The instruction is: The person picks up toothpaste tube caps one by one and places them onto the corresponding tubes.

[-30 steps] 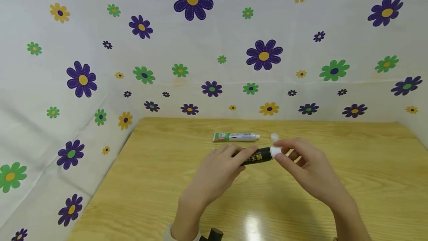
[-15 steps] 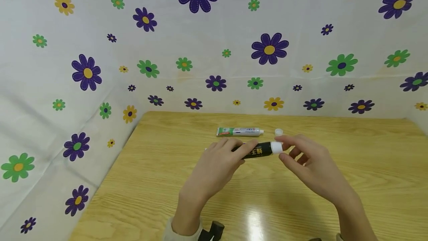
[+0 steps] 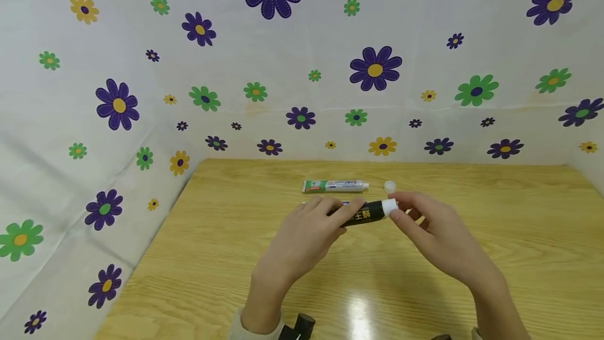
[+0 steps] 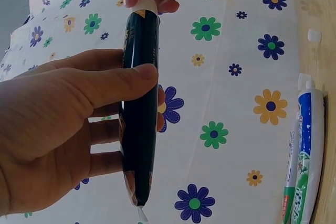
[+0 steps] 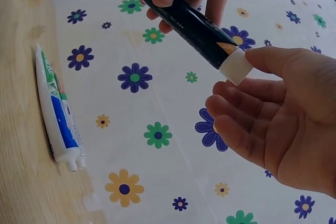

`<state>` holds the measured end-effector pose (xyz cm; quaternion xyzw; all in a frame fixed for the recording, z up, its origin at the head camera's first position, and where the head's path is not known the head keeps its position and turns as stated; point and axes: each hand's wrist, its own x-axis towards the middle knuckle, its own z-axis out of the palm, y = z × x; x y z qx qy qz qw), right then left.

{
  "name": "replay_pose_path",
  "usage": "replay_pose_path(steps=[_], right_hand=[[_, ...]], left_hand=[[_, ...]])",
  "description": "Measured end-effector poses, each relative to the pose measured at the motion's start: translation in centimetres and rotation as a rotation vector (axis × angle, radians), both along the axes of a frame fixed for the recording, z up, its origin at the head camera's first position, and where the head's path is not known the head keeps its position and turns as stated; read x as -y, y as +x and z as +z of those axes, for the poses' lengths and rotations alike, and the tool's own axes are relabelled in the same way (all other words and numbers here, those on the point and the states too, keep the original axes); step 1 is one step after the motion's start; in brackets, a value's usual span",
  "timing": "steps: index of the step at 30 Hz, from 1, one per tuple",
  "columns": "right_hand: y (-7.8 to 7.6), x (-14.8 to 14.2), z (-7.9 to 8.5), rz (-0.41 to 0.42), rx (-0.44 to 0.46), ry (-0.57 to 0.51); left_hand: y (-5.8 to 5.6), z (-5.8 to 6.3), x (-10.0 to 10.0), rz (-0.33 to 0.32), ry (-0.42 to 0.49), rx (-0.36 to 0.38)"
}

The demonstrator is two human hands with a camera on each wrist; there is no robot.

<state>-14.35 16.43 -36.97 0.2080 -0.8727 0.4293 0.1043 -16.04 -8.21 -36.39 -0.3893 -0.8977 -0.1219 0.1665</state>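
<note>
My left hand [image 3: 302, 245] grips a black toothpaste tube [image 3: 365, 215] with gold lettering and holds it above the table. In the left wrist view the thumb [image 4: 144, 74] lies across the tube's front, the other fingers behind it. At the tube's right end is a white cap [image 3: 389, 208]. My right hand [image 3: 439, 240] pinches this cap between thumb and index finger; the right wrist view shows the thumb [image 5: 268, 59] on the cap's side and the other fingers loosely bent below. The cap sits against the tube's end.
A green and white toothpaste tube [image 3: 335, 186] lies uncapped on the wooden table [image 3: 212, 256]. Beside it a blue, green and white tube [image 4: 310, 150] is mostly hidden by my left hand in the head view. A loose white cap [image 3: 389, 187] lies near them. Flowered cloth [image 3: 321, 30] stands behind.
My right fingers came slightly away from the cap half a second ago and now pinch it again. The left hand keeps its grip on the tube. The head view has shifted a little.
</note>
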Motion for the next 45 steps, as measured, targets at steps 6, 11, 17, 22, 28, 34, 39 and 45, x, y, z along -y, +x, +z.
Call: replay_pose_path(steps=[6,11,17,22,28,34,39,45], right_hand=[[-0.07,0.01,0.22,-0.017,0.06,0.003],[-0.27,0.15,-0.06,-0.024,0.032,-0.002],[-0.3,0.13,-0.35,-0.014,-0.035,0.012],[-0.3,-0.24,-0.41,0.014,-0.079,0.01],[-0.39,-0.18,-0.43,0.016,-0.064,-0.035],[-0.35,0.13,-0.4,0.009,-0.055,-0.047],[-0.35,0.07,-0.34,0.014,-0.066,-0.028],[-0.43,0.05,-0.5,0.021,-0.07,-0.003]], left_hand=[[-0.19,-0.15,-0.29,0.004,0.008,0.023],[-0.42,-0.49,-0.41,0.001,-0.004,0.038],[-0.39,-0.76,-0.26,0.003,0.008,0.064],[-0.58,-0.77,-0.21,0.003,0.023,0.089],[-0.64,-0.81,-0.14,0.001,0.03,0.093],[-0.67,-0.78,-0.16,0.01,0.03,0.07],[-0.76,-0.78,-0.2,0.009,0.024,0.052],[-0.66,-0.72,-0.06,0.009,0.012,0.04]])
